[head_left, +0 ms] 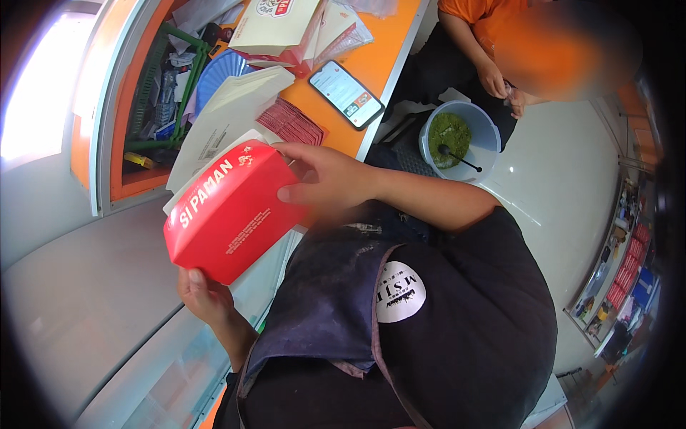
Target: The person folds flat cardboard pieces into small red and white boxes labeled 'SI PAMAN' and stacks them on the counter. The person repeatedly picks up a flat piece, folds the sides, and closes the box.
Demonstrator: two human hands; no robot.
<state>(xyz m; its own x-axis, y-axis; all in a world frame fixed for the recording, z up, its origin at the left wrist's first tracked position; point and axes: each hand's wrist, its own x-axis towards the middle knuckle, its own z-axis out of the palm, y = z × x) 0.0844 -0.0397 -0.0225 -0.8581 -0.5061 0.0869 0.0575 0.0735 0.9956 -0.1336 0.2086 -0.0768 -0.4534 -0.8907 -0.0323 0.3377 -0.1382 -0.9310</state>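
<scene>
A red carton (239, 207) with white lettering is held between my two hands, tilted over the table's near edge. My left hand (205, 294) grips its lower corner, with the thumb on the red face. My right hand (325, 175) pinches the other end, thumb on the front and fingers behind, partly hidden. Right behind the carton lies a stack of pale cardboard cartons (225, 125), fanned out. Beside that is a pile of dark red flat pieces (291, 121), close to my right hand's fingers.
A lit smartphone (346, 94) lies on the orange table (389, 32), near more cartons (275, 28). A green basket (168, 86) of odds and ends stands at left. On the right, a person's hands (500, 86) hold something small above a bucket (486, 136) with green contents and a black-handled utensil.
</scene>
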